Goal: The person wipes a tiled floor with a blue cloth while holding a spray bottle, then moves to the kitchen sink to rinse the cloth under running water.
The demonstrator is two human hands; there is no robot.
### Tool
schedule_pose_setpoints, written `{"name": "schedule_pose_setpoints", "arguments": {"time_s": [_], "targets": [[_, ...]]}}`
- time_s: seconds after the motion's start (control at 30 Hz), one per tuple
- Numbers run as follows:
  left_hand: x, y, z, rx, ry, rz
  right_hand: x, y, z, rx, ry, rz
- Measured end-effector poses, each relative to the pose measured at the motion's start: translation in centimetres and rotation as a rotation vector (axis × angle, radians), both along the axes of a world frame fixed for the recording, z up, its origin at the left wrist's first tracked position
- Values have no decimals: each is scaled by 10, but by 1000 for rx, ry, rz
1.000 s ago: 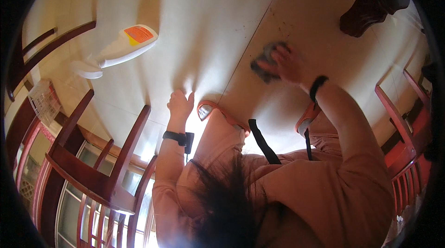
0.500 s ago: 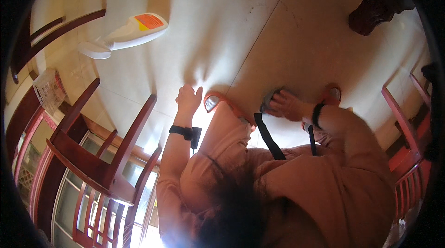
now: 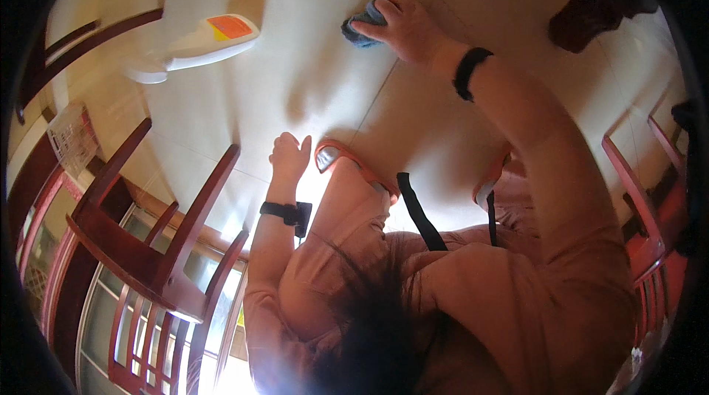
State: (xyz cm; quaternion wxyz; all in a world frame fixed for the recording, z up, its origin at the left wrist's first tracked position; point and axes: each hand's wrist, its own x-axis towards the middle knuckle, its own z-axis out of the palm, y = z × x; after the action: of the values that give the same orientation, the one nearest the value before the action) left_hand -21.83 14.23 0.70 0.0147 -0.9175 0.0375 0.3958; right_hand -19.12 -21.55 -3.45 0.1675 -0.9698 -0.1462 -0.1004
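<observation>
- Since half a second ago, my right hand (image 3: 410, 26) has swept outward over the floor (image 3: 310, 77), carrying the blue-grey cloth (image 3: 362, 26) from near my sandals to the far tile.
- Right hand is closed over the cloth, pressing it flat to the floor beside a tile joint.
- Left hand (image 3: 289, 157) has barely shifted; it rests on the floor with fingers loosely spread, gripping nothing, just beside the orange sandal (image 3: 347, 162).
- Beyond it, well apart from both hands, lies a white appliance with an orange patch (image 3: 199, 40).
- At my left stands a red wooden chair (image 3: 148, 247).
</observation>
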Motion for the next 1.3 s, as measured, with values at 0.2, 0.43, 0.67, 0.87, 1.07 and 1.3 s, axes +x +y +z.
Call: {"name": "schedule_pose_setpoints", "arguments": {"time_s": [0.2,0.43,0.67,0.87,1.07,1.3], "targets": [[0,-6,-3,2,20,-14,-165,-3,41,125,248,538],[12,-14,-2,-20,-36,-66,-249,-3,11,-60,468,770],[15,-24,2,1,-38,-99,-85,-29,2,-23,219,193],[56,-21,8,50,-172,-289,-34,-51,47,344,169,-118],[104,-16,2,121,-100,-103,-45,-174,52,80,213,-815],[124,-27,-8,165,71,-50,16,-200,8,-152,571,-1168]]}}
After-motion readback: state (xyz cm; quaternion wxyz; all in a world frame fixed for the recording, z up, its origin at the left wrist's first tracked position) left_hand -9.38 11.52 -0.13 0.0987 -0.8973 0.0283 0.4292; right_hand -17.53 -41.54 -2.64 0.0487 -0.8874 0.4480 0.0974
